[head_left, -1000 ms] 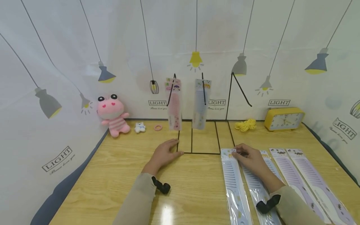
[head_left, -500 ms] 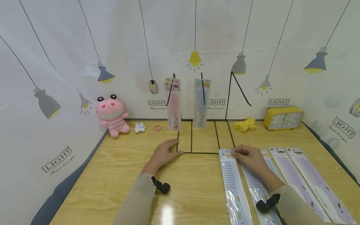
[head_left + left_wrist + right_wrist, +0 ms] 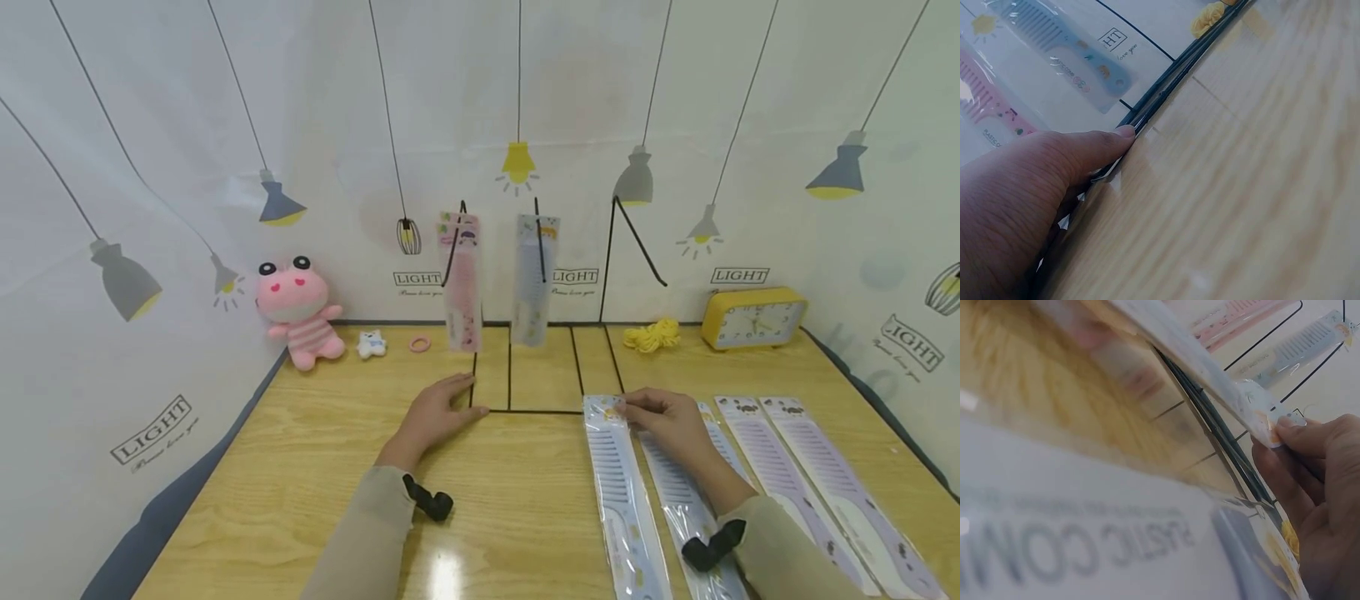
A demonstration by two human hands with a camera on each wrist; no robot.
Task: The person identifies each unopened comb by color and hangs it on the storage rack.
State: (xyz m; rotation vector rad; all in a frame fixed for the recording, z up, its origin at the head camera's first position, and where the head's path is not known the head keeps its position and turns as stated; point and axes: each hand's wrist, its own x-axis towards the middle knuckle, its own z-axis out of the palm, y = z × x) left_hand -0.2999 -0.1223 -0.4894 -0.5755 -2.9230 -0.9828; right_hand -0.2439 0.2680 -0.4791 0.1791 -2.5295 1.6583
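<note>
My right hand [image 3: 663, 421] pinches the top right corner of a packaged blue comb [image 3: 617, 492], thumb on the card. In the right wrist view, thumb and fingertips clasp that card's edge. Partly beneath the right forearm lies a second packaged blue comb [image 3: 678, 492]. My left hand [image 3: 433, 417] rests at the front left corner of a black wire rack [image 3: 536, 411], fingers relaxed. Its thumb [image 3: 1107, 144] touches the wire in the left wrist view; the other fingers are hidden there. Packaged pink combs [image 3: 461, 283] hang from the rack's left hook, and a packaged blue comb [image 3: 532, 283] from the middle one.
Two packaged purple combs [image 3: 795, 492] lie at the right. The rack's right hook [image 3: 641, 242] juts forward bare. Along the back stand a pink plush toy [image 3: 300, 312], a small white bear [image 3: 371, 344], a pink ring [image 3: 419, 343], yellow yarn [image 3: 652, 335] and a yellow clock [image 3: 755, 318].
The pinched blue comb's top end has shifted slightly left with my right fingers. My left hand stays at the rack's corner.
</note>
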